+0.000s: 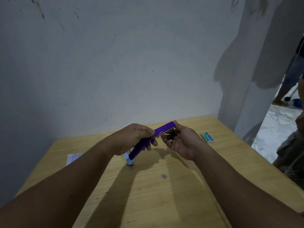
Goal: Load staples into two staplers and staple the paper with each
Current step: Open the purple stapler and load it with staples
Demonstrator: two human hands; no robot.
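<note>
A purple stapler (164, 129) is held above the wooden table (148, 195), tilted with its far end up to the right. My left hand (134, 137) grips its middle and lower part. My right hand (179, 139) holds its upper front end, fingers curled under the metal part. A light blue stapler (129, 160) lies on the table below my left hand, partly hidden. A sheet of paper (73, 157) lies at the left, half covered by my left forearm. A green and white staple box (208, 137) sits at the right. A small grey strip of staples (164, 176) lies near the table's middle.
The table stands against a pale wall. At the far right a doorway opens onto a tiled floor, where another person's legs and a blue object show. Someone else's clothed side is close to the table's right edge.
</note>
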